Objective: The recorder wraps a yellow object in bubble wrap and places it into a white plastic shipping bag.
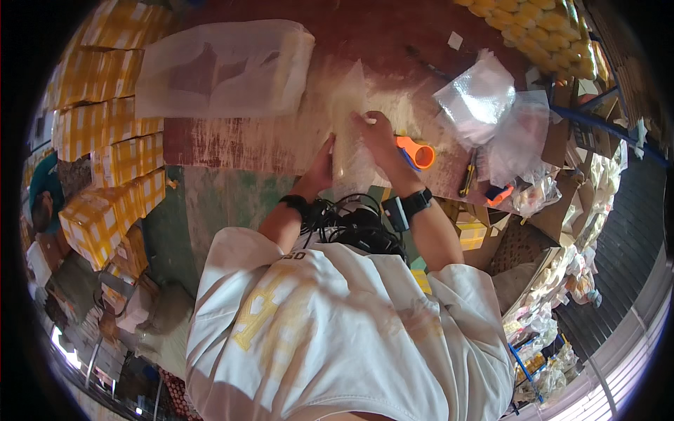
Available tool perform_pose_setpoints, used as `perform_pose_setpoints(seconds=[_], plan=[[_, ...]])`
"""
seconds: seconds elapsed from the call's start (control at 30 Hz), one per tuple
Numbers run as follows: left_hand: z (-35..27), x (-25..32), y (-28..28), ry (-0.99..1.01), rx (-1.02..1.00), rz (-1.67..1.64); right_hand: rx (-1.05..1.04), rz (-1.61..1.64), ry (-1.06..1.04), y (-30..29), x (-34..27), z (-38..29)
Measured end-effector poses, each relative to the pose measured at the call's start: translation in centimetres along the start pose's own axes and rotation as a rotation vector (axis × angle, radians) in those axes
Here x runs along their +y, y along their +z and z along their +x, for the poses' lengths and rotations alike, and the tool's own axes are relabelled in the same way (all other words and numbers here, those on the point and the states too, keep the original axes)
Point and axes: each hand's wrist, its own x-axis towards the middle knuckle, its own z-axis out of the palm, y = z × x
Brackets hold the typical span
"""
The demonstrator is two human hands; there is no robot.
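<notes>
Between my hands stands a long, narrow bundle in translucent plastic wrap, and what is inside it cannot be made out. My left hand holds its lower left side. On the right edge of the wrap, higher up, the fingers of my right hand are bent around the plastic. A small white bit shows at those fingers; I cannot tell what it is. Close to my right wrist lies an orange tape dispenser with a blue part. A large translucent plastic bag is spread on the worn red table to the left.
Bubble-wrap bags lie at the table's right, near a yellow-and-black utility knife and a second orange tool. Taped cartons are stacked on the left. Black cables hang at my waist. Another person is at far left.
</notes>
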Motion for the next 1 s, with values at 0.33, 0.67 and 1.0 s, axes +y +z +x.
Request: perform_pose_setpoints(seconds=[0.33, 0.67, 1.0], plan=[[-2.1, -1.7, 11.0, 0.108, 0.035, -0.115, -0.25, -0.263, 0.094, -3.0, -1.4, 7.2], [-2.6, -2.2, 11.3, -0.037, 0.176, -0.082, -0.278, -0.274, 0.035, -5.2, -2.5, 7.0], [-0.4, -1.1, 3.2, -0.038, 0.187, 0.322, -0.307, -0.271, -0.364, -3.3, -1.2, 5.2]])
